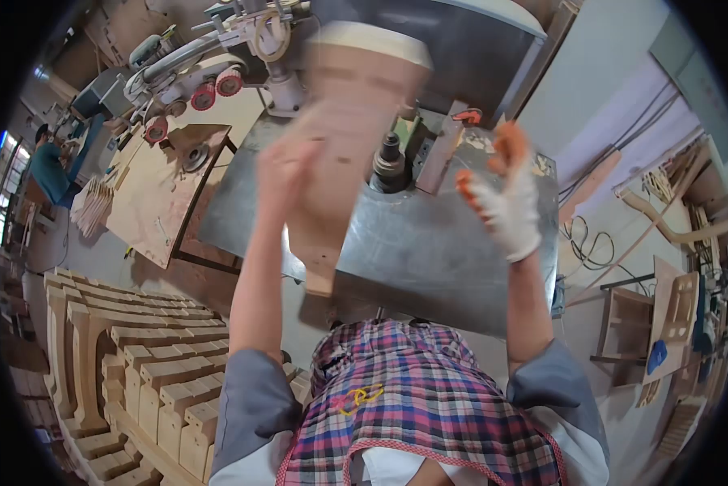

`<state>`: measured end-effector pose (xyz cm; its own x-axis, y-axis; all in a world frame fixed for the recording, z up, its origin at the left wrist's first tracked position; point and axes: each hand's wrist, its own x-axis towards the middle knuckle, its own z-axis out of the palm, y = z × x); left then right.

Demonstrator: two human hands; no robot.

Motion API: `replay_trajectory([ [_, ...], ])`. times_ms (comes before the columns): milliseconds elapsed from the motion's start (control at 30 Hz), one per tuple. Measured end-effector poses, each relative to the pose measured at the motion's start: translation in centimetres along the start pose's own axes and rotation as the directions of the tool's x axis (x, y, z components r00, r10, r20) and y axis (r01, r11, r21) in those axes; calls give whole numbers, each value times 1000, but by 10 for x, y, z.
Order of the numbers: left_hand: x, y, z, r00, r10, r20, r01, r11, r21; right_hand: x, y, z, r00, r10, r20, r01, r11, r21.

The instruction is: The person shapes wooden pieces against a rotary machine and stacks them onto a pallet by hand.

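A long shaped wooden piece, blurred by motion, is held up over the left part of the metal worktable. My bare left hand grips its left edge near the middle. Wearing a white glove with orange fingertips, my right hand is raised over the table's right side, fingers apart and holding nothing. Between the hands a dark spindle stands up from the table. Just right of it lies a wooden block with an orange-red part at its top end.
Stacked wooden parts stand at the lower left. A machine arm with red knobs is above a wooden table. Another person is at the far left. Cables lie on the right-hand floor.
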<state>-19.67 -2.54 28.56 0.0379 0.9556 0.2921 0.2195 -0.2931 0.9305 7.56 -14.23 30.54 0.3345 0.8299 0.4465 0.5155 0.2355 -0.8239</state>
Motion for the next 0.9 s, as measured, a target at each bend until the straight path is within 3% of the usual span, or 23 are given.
replay_trajectory([
  [33, -2, 8, 27, 980, -53, 191, 62, 997, -40, 3, -15, -22, 994, -52, -93, 52, 999, -1],
  [67, -11, 17, 60, 963, 111, 245, -100, 993, -58, 1, -13, -42, 987, -110, -117, 110, 994, -7],
  [100, -13, 18, 83, 914, 88, 396, -89, 996, -17, -1, -9, -64, 976, -169, -138, 168, 986, -15],
  [167, -21, 26, 119, 838, 68, 542, -80, 997, -1, -21, 0, -109, 981, 171, 95, -170, 985, -17],
  [200, -26, 25, 137, 793, 93, 602, -76, 996, -54, -34, 6, -123, 981, 168, 98, -167, 986, -23],
  [267, -33, 17, 172, 678, 80, 731, -134, 991, 16, -71, 27, -143, 902, 319, 290, -391, 889, 239],
  [333, -40, 15, 197, 557, 44, 829, -190, 979, 75, -104, 44, -156, 959, 222, 178, -284, 728, 624],
  [367, -46, 15, 207, 559, 35, 829, -180, 981, 79, -112, 46, -161, 956, 229, 186, -295, 725, 622],
  [433, -65, 14, 223, 469, 18, 883, -306, 941, 143, -124, 49, -168, 869, 494, -16, -394, 711, 582],
  [467, -74, 5, 233, 472, 7, 882, -295, 943, 150, -128, 58, -171, 865, 502, -5, -406, 705, 582],
  [533, -97, -40, 259, 652, 256, 714, -375, 927, 9, -139, 100, -171, 776, 630, -14, -542, 679, 495],
  [600, -117, -71, 269, 758, 474, 448, -489, 868, -90, -147, 150, -169, 678, 734, -35, -664, 632, 399],
  [633, -130, -72, 257, 794, 432, 428, -489, 872, 28, -150, 174, -168, 679, 734, -21, -669, 631, 393],
  [667, -142, -71, 235, 807, 154, 570, -269, 955, 123, -159, 200, -167, 631, 776, -6, -681, 557, 475],
  [733, -161, -108, 196, 655, -273, 705, -49, 915, 400, -178, 246, -164, 527, 849, 35, -670, 390, 632],
  [767, -163, -114, 167, 396, -608, 688, 430, 785, 446, -183, 260, -162, 474, 878, 60, -645, 300, 703],
  [800, -169, -144, 148, 315, -726, 612, 731, 597, 331, -186, 269, -161, 470, 881, 63, -644, 293, 706],
  [833, -176, -177, 133, 191, -808, 557, 931, 329, 159, -187, 277, -163, 433, 899, 63, -669, 274, 691],
  [900, -174, -204, 115, 250, -854, 456, 968, 229, -102, -188, 289, -166, 359, 932, 55, -710, 234, 664],
])
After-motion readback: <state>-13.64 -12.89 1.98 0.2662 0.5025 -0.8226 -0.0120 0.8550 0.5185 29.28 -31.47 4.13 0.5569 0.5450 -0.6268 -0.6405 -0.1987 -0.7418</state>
